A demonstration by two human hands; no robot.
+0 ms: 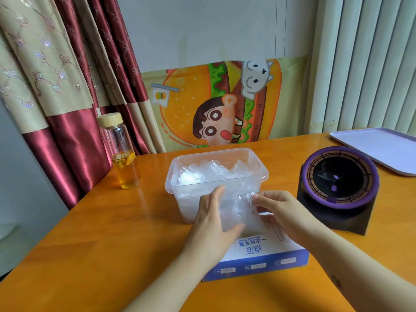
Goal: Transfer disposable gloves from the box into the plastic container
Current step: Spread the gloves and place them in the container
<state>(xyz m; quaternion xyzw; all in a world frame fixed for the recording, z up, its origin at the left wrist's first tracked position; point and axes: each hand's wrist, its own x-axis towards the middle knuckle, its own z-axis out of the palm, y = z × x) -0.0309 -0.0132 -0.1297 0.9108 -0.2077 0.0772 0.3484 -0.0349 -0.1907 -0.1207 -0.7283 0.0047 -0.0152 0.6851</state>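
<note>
A blue and white glove box (265,255) lies flat on the wooden table, just in front of a clear plastic container (216,183) that holds a crumpled pile of clear gloves (213,171). Between the two, above the box's far end, both hands hold a bunch of clear disposable gloves (240,212). My left hand (211,219) grips its left side with the thumb under it. My right hand (276,210) pinches its upper right edge.
A glass bottle (122,152) with a wooden cap and yellow liquid stands at the table's left edge. A round black and purple device (337,188) sits to the right of the container. A lilac tray (380,149) lies at the far right.
</note>
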